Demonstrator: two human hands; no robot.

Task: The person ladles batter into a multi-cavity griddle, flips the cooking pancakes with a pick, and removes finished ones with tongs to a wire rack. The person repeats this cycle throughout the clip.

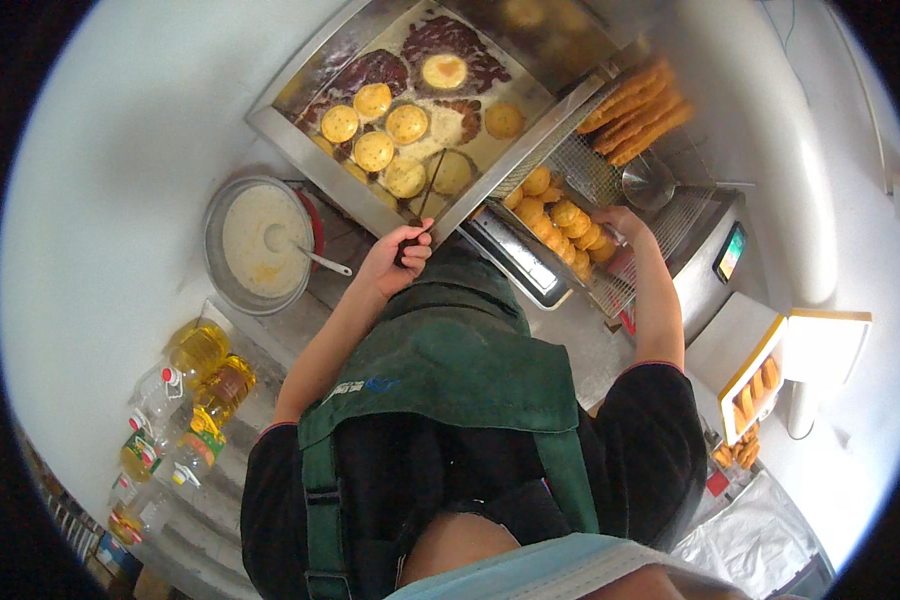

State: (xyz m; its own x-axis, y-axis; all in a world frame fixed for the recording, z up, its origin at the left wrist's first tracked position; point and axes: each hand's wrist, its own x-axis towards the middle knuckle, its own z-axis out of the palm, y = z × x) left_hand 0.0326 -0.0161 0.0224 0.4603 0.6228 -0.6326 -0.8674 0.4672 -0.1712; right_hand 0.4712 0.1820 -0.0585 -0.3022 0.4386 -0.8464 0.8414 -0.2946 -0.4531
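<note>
My left hand [399,259] is closed around the dark handle of a thin metal rod [433,180], which reaches over the fryer's near rim into the oil. Round yellow batter cakes [373,151] float in the square steel fryer [330,169], several close together at the left and middle. One pale-centred cake [444,71] lies at the far side. My right hand [621,223] is at the right end of a pile of golden fried cakes [562,217] on the wire rack [619,289]. Its fingertips are partly hidden, so whether they grip a cake is unclear.
Left of the fryer stands a metal pot of batter [259,240] with a ladle [307,253] in it. Long fried dough sticks [637,112] and a wire skimmer [649,182] are at right, near a phone [730,253]. Oil bottles [225,390] stand lower left.
</note>
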